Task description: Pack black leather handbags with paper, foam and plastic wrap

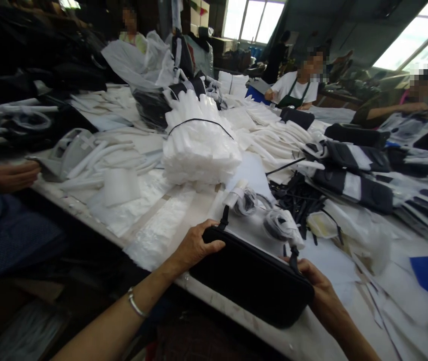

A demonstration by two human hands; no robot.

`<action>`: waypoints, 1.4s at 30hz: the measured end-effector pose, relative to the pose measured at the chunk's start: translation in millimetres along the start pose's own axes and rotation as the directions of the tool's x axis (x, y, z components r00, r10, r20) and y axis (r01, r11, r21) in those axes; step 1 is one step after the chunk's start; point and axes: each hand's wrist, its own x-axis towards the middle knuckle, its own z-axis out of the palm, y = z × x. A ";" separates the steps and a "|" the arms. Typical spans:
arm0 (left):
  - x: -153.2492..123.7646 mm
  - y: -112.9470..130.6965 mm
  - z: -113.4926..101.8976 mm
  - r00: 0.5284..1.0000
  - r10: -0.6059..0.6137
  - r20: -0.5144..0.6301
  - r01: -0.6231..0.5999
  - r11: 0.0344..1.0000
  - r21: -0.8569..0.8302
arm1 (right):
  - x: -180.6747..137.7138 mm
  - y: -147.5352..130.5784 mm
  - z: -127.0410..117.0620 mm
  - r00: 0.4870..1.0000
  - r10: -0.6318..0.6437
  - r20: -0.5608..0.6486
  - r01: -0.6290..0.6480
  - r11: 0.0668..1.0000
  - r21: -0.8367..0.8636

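A black bag with rounded corners stands tilted at the table's front edge, held between my two hands. My left hand grips its upper left corner, thumb on the near face and fingers behind. At the right end, my right hand closes on the side of the bag, its fingers partly hidden. Straps rise from both ends of the bag's top. Two wrapped strap coils, a left coil and a right coil, lie just beyond it in white wrapping.
A banded stack of white foam sleeves stands behind the bag. Black straps lie in a heap to its right, near several black bags. Another person's hand is at the left edge. Co-workers sit across the table.
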 end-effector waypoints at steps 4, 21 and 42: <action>-0.6 -6.4 5.9 0.992 0.047 -0.114 -0.043 0.998 0.038 | -4.6 3.8 -6.2 0.998 0.067 0.020 -0.066 0.998 -0.020; 0.8 -2.8 2.1 0.997 0.071 -0.039 -0.075 0.991 -0.111 | -30.4 42.5 34.9 0.941 -0.171 -0.291 0.065 0.939 -0.339; 11.9 -25.3 22.1 0.954 0.194 -0.229 -0.211 0.976 -0.050 | -6.1 45.5 39.7 0.892 -0.214 -0.398 0.159 0.973 -0.167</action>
